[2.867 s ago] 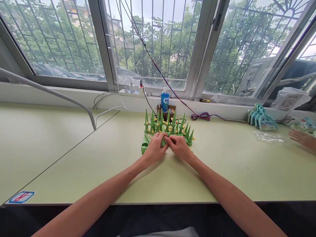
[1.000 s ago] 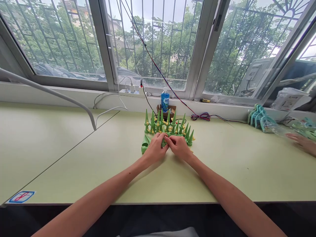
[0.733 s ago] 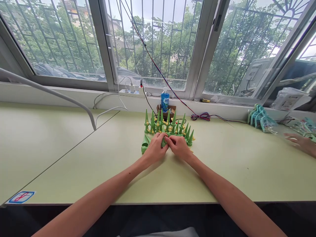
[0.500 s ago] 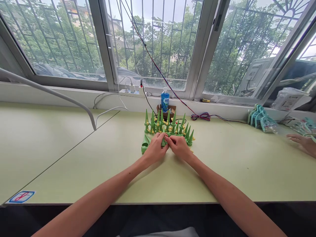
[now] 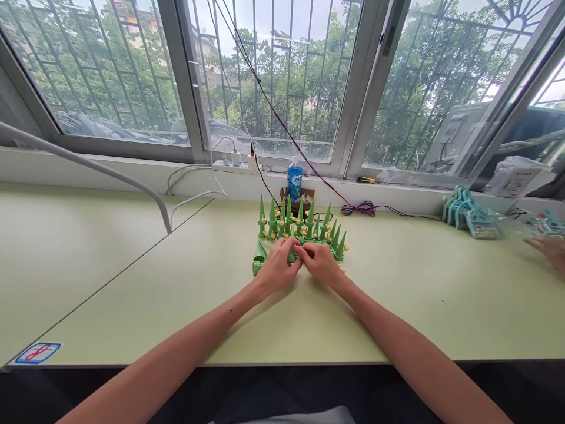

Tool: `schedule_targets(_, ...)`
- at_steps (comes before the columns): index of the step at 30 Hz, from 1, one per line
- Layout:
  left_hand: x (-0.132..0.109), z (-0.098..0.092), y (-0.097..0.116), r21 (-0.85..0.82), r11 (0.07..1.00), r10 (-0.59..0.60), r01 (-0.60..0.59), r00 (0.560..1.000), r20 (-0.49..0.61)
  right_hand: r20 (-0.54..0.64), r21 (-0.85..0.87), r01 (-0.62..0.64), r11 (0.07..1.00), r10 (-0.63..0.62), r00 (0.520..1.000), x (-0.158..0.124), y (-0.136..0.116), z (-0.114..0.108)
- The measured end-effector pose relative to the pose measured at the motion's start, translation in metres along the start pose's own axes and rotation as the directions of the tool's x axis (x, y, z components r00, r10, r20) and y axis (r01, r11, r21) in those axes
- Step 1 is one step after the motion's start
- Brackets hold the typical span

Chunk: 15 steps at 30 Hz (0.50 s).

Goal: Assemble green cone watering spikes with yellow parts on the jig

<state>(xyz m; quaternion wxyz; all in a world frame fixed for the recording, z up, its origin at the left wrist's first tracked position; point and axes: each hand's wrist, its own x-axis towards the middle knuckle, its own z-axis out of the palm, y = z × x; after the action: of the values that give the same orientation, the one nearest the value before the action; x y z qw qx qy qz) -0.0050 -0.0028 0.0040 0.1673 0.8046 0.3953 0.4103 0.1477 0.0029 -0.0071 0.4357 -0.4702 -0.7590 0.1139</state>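
Observation:
Both hands meet over the middle of the table, fingertips together. My left hand (image 5: 281, 260) is closed around a green watering spike (image 5: 292, 254), whose cone points up. My right hand (image 5: 321, 260) is pinched against the same piece; whatever small part sits between its fingers is hidden. Just behind them, several green watering spikes (image 5: 311, 218) with yellow valves (image 5: 263, 219) stand upright in rows. By the left wrist, a loose green spike (image 5: 258, 264) lies on its side, its open round end facing me. Some yellow pieces (image 5: 342, 269) peek out beside my right hand.
A blue bottle (image 5: 295, 181) stands in a brown carton (image 5: 309, 194) near the sill. Coiled cable (image 5: 359, 208) and bundled turquoise hangers (image 5: 470, 215) lie at the back right. Another person's hand (image 5: 549, 250) is at the right edge. A grey hose (image 5: 132, 182) arches at left.
My hands hold nearly the same pose on the spike. The other person's hand at the right edge has shifted slightly to the right.

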Motion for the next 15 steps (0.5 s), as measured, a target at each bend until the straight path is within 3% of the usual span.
schedule_targets(15,0.0010,-0.0013,-0.0015,0.048,0.999,0.019,-0.019,1.000,-0.008,-0.009,0.014,0.005,1.000,-0.005,1.000,-0.0003,0.0007,0.0009)
